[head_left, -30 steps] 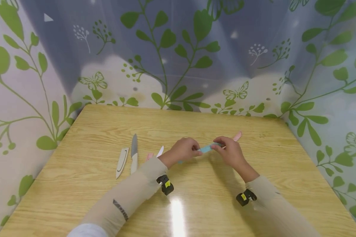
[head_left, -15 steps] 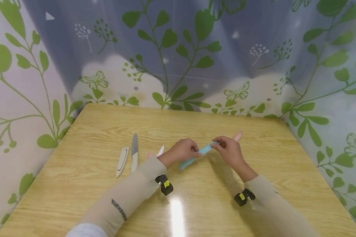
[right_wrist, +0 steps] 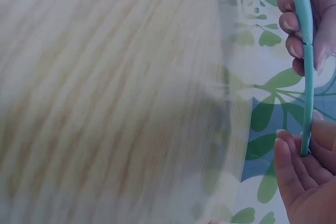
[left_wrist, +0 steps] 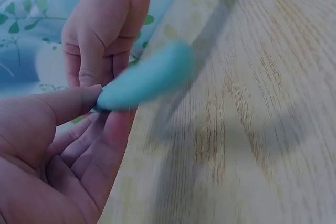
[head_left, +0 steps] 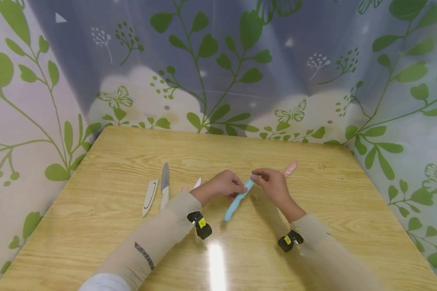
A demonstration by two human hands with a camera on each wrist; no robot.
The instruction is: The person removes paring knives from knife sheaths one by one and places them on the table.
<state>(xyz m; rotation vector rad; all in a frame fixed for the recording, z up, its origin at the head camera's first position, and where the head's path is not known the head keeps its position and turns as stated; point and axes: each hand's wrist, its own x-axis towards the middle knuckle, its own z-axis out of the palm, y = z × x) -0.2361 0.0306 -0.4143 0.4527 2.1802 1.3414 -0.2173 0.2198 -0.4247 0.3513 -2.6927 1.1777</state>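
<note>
Over the middle of the table, both hands hold a turquoise knife with its matching sheath on. My left hand pinches it about midway, thumb on top; in the right wrist view those fingers sit at the seam between handle and sheath. The sheath's far end is between the thumb and fingers of my right hand. The rounded handle points toward the front of the table, free of both hands and blurred in the left wrist view.
Left on the wooden table lie a white-handled knife and a white sheath. A small blade and a pink piece are partly behind the left forearm. A slim pink thing lies beyond the right hand.
The turquoise knife has swung so its handle points more toward the front and shows from under the left hand. My right hand has shifted left with the sheath's end.
</note>
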